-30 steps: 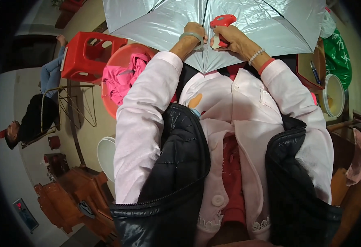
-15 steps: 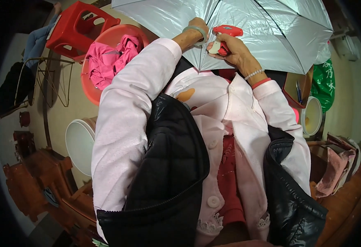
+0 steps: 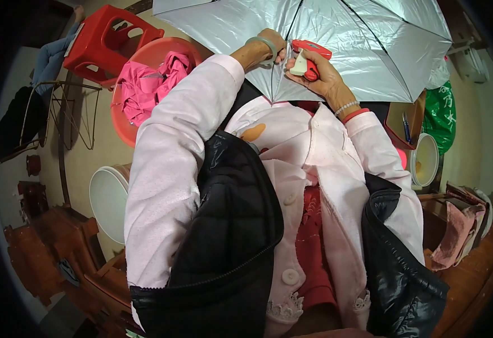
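An opened umbrella (image 3: 364,56) with silvery cloth and dark ribs spreads in front of me. My left hand (image 3: 271,44), a bangle at its wrist, is closed at the umbrella's near part beside a rib; its fingertips are partly hidden, but it appears to pinch the cloth or rib. Close on its right, my right hand (image 3: 324,78) is wrapped round a red and white hand tool (image 3: 312,48). A red part sticks out above the fingers, and a pale part shows by the thumb. The tool's exact kind cannot be made out.
To the left stand a red plastic stool (image 3: 92,48) and an orange-red basin (image 3: 124,124) holding pink cloth (image 3: 145,87). A white bucket (image 3: 108,200) is below them. At right are a brown box (image 3: 395,121) with pens, another white bucket (image 3: 426,158) and a green bag (image 3: 440,121).
The tool in my right hand has turned slightly, with more of its pale part showing. Both hands have shifted a little downward, and the umbrella has moved slightly with them.
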{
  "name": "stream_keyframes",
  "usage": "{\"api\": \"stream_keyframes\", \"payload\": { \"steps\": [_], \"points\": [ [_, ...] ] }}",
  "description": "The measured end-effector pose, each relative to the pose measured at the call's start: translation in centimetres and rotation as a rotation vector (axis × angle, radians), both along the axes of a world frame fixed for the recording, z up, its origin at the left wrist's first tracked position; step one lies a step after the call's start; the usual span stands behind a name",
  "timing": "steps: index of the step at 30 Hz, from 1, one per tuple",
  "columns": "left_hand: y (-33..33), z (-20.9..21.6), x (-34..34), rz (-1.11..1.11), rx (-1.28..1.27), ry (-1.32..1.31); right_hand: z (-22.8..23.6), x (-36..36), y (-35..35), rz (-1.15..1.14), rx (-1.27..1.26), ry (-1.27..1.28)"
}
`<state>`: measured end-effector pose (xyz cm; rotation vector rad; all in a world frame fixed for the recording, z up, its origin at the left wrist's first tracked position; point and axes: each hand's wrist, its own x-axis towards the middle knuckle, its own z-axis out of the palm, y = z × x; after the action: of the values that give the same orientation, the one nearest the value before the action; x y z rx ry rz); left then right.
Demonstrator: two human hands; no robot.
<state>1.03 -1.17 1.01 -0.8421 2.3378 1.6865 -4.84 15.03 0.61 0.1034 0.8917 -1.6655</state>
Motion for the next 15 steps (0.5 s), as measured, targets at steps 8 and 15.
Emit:
{"api": "stream_keyframes", "payload": {
  "steps": [8, 15],
  "points": [
    [-0.59, -0.77, 0.19, -0.015, 0.026, 0.030, 0.44, -0.11, 0.31, 0.102, 0.016, 0.047],
    [0.33, 0.20, 0.21, 0.141, 0.163, 0.057, 0.33, -0.32, 0.41, 0.149, 0.022, 0.098]
  ]
}}
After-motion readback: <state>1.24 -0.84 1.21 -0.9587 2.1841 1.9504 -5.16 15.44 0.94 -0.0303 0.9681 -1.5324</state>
